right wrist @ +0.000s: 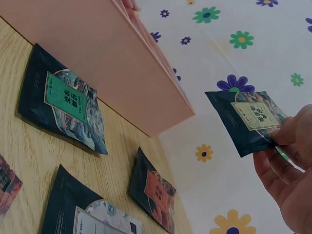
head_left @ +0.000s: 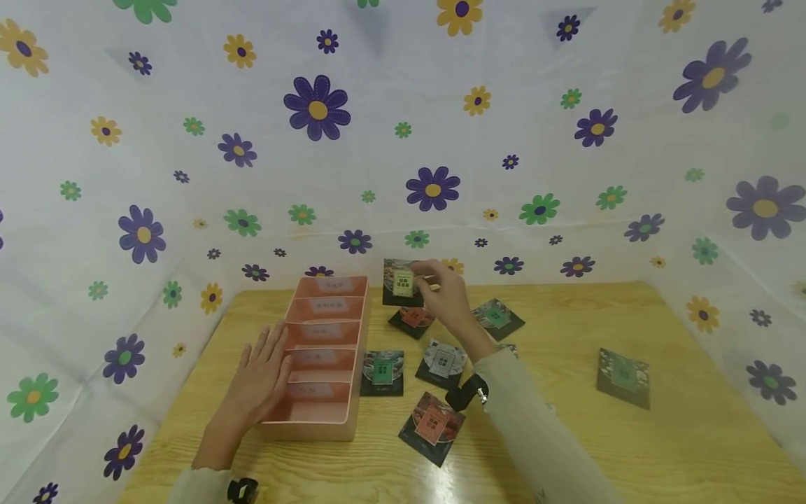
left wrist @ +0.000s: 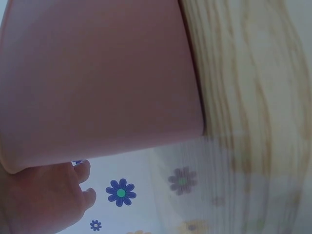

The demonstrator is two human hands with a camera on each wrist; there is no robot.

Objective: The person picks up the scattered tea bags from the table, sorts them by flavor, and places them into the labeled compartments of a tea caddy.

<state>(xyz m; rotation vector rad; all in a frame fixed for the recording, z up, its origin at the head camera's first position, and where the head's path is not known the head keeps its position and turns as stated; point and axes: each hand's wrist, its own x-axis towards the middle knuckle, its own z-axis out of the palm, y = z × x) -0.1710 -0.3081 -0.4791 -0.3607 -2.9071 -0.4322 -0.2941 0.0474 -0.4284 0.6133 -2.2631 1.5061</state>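
A dark tea sachet with a pale yellow label (head_left: 401, 282) is pinched at its right edge by my right hand (head_left: 448, 297). It is held up above the table, at the far end of a pink divided box (head_left: 360, 364). In the right wrist view, thumb and fingertips grip one side of this sachet (right wrist: 248, 119), label facing the camera. My left hand (head_left: 257, 374) lies along the box's left rim with its fingers extended. The left wrist view shows the box's outer wall (left wrist: 102, 83) with the left hand (left wrist: 46, 197) at its edge. Paper labels mark the box's compartments.
Right of the box lie sachets with a green label (head_left: 383, 372), a white label (head_left: 442, 362) and a red label (head_left: 433, 428). Another red-labelled sachet (head_left: 412, 320) sits under the raised one. Green-labelled sachets lie farther right (head_left: 499, 319). A flowered cloth (head_left: 390, 161) surrounds the wooden table (head_left: 541, 455).
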